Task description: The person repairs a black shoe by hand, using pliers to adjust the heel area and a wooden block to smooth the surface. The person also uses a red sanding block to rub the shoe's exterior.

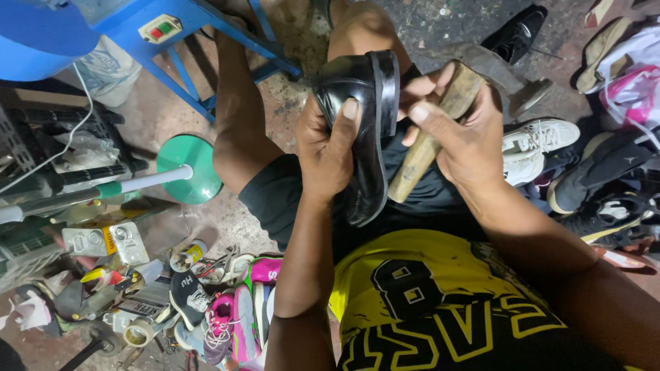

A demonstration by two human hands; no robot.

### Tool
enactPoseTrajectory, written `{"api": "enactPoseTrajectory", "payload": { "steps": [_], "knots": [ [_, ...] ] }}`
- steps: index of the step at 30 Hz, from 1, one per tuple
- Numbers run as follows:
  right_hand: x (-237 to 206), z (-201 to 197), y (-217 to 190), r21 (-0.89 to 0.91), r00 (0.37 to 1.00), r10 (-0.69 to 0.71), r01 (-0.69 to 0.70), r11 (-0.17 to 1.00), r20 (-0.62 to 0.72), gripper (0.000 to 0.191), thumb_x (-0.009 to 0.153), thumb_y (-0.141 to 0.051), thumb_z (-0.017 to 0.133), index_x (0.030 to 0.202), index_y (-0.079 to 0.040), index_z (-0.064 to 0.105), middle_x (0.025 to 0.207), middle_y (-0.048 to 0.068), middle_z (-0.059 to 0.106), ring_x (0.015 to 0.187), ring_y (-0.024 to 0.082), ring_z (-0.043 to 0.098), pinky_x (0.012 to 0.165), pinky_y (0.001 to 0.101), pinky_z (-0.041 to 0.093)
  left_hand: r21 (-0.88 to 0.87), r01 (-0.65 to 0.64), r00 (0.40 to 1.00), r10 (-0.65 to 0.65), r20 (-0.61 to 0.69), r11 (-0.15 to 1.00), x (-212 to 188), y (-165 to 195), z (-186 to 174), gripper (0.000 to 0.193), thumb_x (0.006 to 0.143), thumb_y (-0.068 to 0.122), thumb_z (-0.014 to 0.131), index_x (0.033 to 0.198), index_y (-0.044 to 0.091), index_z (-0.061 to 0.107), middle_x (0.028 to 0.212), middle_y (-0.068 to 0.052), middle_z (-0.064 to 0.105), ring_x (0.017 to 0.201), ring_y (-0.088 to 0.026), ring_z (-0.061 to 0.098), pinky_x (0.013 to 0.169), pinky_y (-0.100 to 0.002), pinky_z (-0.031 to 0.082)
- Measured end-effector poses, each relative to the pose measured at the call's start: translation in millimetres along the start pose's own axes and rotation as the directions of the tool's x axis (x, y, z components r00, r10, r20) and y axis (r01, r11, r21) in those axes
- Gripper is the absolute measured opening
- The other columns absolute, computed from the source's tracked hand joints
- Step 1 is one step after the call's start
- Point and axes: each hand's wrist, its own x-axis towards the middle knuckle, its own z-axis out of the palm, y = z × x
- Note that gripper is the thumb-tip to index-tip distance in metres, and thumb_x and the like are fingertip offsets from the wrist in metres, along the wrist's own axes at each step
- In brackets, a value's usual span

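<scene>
Resting on edge over the person's lap, a black leather dress shoe sits at the centre of the head view, its sole turned toward the right and its long axis running from near the knee down toward the belly. The left hand wraps around the upper from the left, thumb lying against the leather beside the sole edge, gripping it firmly. Just to the right, touching or nearly touching the sole, the right hand is closed around the wooden handle of a hammer; the handle slants from upper right to lower left, and its head appears to be hidden behind the fingers, though this is hard to confirm. Both hands are therefore equally close to the shoe, one on each side.

Around the seated person, other footwear lies on the stained floor: a white sneaker to the right, pink sneakers lower left, a roll of tape, and a blue metal stand beyond the knee.
</scene>
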Motion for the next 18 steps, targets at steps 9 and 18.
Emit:
{"api": "enactPoseTrajectory", "payload": {
  "steps": [9,18],
  "knots": [
    [-2,-1,3,-0.216,0.993,-0.006,0.031,0.976,0.114,0.041,0.097,0.007,0.072,0.127,-0.006,0.047,0.115,0.012,0.063,0.094,0.014,0.067,0.076,0.0298,0.064,-0.059,0.035,0.998,-0.038,-0.052,0.998,-14,-21,4,0.011,0.113,0.012,0.060,0.115,0.002,0.063,0.102,0.001,0.067,0.091,-0.004,0.056,0.086,-0.022,0.047],
    [-46,-20,-24,-0.653,0.984,0.180,-0.125,0.747,0.018,0.013,0.108,-0.015,0.056,0.105,-0.002,0.056,0.084,0.004,0.062,0.066,0.011,0.059,0.058,0.0258,0.049,-0.089,-0.050,0.963,0.025,-0.268,0.995,-21,-54,27,0.017,0.116,0.011,0.052,0.125,-0.001,0.060,0.115,-0.004,0.065,0.103,-0.008,0.059,0.096,-0.025,0.049]
  ]
}}
